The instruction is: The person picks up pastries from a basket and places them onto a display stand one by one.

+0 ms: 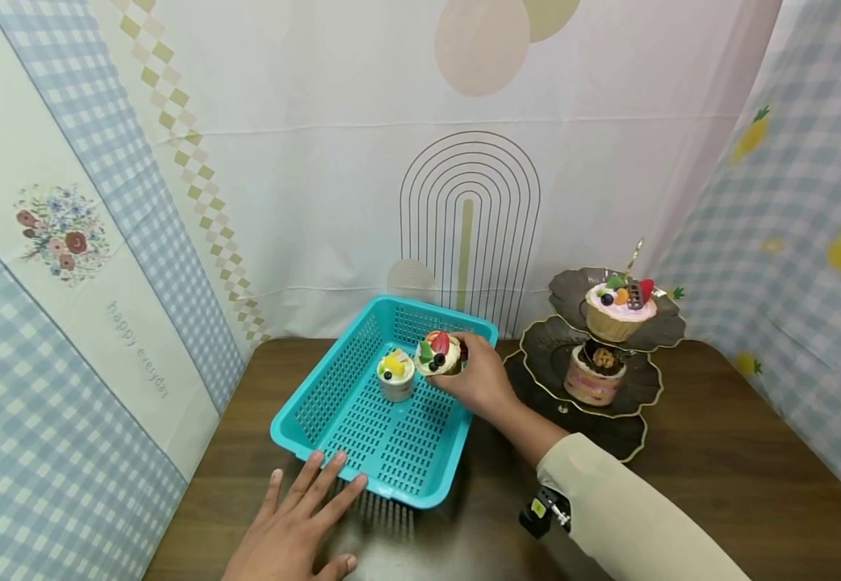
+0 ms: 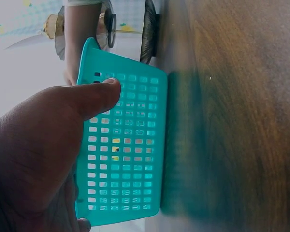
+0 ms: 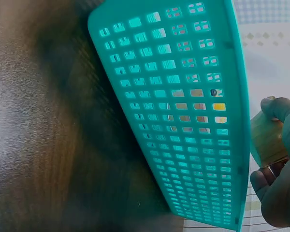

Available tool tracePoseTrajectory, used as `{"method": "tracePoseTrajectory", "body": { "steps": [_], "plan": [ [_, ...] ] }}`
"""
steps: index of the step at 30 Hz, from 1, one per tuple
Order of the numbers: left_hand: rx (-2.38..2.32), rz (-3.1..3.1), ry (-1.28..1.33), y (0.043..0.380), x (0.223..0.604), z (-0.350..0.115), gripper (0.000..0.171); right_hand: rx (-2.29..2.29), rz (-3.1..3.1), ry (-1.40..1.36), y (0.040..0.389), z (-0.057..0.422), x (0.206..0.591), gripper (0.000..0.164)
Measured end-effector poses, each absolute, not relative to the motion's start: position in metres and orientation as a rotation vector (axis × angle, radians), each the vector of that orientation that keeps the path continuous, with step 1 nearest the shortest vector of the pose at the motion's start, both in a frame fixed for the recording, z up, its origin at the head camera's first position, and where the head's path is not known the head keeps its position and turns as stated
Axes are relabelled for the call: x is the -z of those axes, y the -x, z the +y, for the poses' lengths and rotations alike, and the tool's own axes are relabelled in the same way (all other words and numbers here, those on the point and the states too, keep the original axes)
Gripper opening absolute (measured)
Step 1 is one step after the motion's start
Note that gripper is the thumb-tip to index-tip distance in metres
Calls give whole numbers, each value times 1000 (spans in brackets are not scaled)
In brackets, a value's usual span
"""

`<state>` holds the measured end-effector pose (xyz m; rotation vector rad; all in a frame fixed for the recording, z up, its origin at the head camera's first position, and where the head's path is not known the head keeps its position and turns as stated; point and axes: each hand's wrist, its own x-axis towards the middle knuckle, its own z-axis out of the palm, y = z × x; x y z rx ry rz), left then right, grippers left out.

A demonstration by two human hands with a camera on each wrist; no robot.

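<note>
My right hand (image 1: 484,378) grips a small dessert cup (image 1: 438,353) topped with cream, a strawberry and dark berries. It holds the cup over the right side of a turquoise plastic basket (image 1: 374,482). In the right wrist view, the fingers wrap the clear side of this cup (image 3: 268,140), above the basket's rim. Inside the basket stands another dessert cup (image 1: 395,376) with yellow fruit on top. My left hand (image 1: 300,516) lies with spread, straight fingers at the basket's near left edge. In the left wrist view, its thumb reaches across the slotted basket wall (image 2: 128,179).
Right of the basket stands a dark tiered stand (image 1: 547,355) with gold edges. A tart (image 1: 612,319) sits on its top tier and a layered cake cup (image 1: 595,379) on the one below. The brown wooden table (image 1: 718,484) is bordered by patterned cloth.
</note>
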<state>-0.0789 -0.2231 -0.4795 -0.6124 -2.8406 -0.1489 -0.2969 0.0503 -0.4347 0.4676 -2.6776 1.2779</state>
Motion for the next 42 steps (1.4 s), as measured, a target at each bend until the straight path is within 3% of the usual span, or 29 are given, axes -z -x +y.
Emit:
{"method": "tracePoseTrajectory", "body": {
  "steps": [42],
  "plan": [
    [148, -2843, 616, 79, 478, -222, 87, -1567, -2696, -517, 238, 142, 432, 79]
  ]
}}
